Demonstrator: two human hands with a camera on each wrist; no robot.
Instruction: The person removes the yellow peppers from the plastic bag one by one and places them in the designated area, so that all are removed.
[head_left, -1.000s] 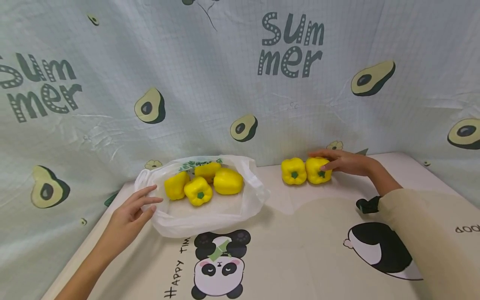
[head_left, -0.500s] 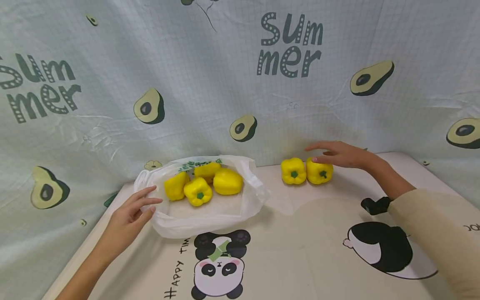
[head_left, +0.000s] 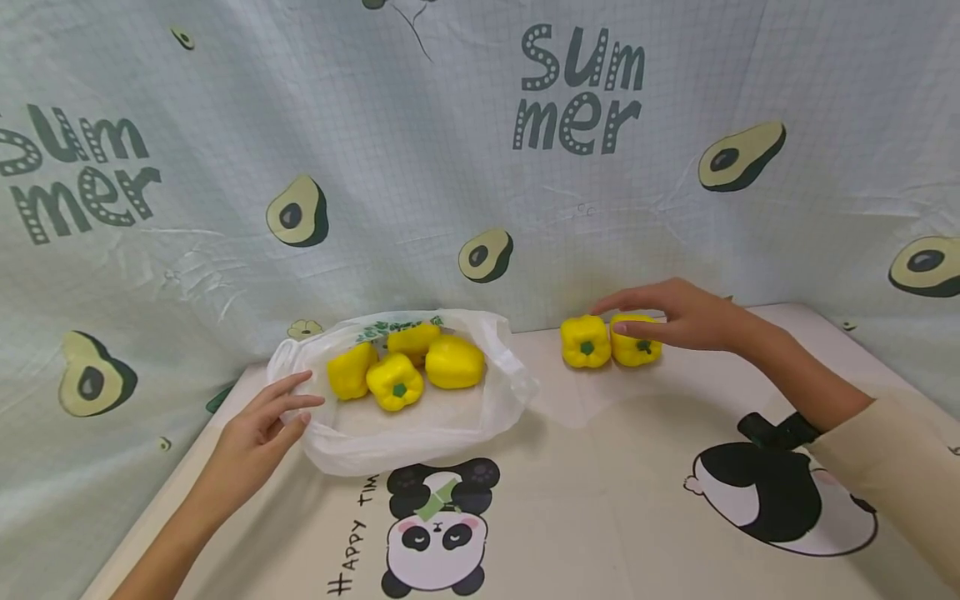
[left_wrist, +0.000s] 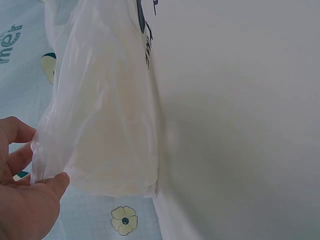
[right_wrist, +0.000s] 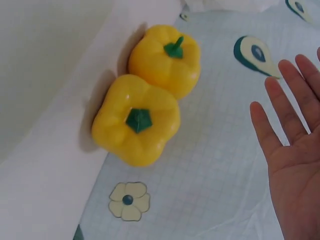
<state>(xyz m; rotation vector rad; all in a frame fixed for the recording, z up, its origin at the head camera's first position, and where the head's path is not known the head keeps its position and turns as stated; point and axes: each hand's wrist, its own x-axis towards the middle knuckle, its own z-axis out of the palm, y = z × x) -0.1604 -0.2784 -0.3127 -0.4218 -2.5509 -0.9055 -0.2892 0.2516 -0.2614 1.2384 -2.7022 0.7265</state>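
Observation:
A white plastic bag (head_left: 420,450) lies with its mouth towards me, and several yellow bell peppers (head_left: 396,382) sit inside it. At its left edge is my left hand (head_left: 258,433); in the left wrist view the thumb and fingers pinch the thin plastic (left_wrist: 100,125). To the right of the bag, two more yellow peppers stand side by side: a left one (head_left: 586,342) and a right one (head_left: 630,353). My right hand (head_left: 686,315) hovers over the right pepper, its fingers reaching towards the left one. Seen from the right wrist, that hand (right_wrist: 300,155) is spread and holds nothing.
Behind everything hangs a pale curtain (head_left: 405,208) printed with avocados and lettering. The cream tablecloth (head_left: 585,517) carries printed pandas. A dark strap (head_left: 780,429) shows below the right wrist.
My right hand has lifted off the right pepper, its fingers straightening, and the fingertips have shifted left towards the other pepper. The left hand and bag stay put.

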